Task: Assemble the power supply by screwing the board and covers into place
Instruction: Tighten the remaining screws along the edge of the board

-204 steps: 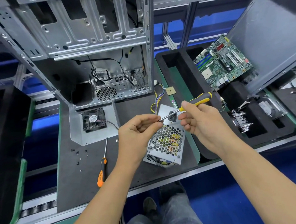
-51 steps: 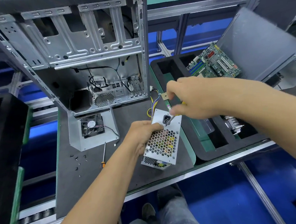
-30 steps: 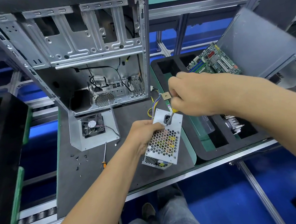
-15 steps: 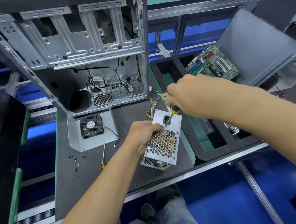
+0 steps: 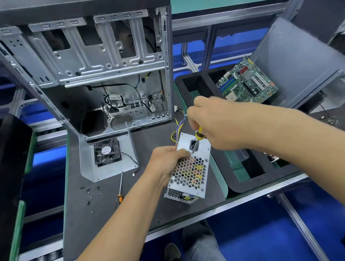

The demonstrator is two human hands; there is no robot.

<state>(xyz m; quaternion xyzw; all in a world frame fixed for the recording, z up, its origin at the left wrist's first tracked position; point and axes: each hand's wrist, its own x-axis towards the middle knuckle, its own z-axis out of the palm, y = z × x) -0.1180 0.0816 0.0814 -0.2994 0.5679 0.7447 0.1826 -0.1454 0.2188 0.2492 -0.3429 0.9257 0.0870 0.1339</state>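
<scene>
Driving a screw, it seems, into the power supply [image 5: 190,167] on the mat.
Left of it lies a spare screwdriver [image 5: 119,187]; left hand [image 5: 166,165] grips its left edge; right hand [image 5: 217,123], above, curls round the yellow-handled screwdriver [image 5: 198,135], tip beside the socket.

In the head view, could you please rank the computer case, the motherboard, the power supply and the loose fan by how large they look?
1. computer case
2. motherboard
3. power supply: close to the motherboard in apparent size, and nearer the camera, so unsure
4. fan
</scene>
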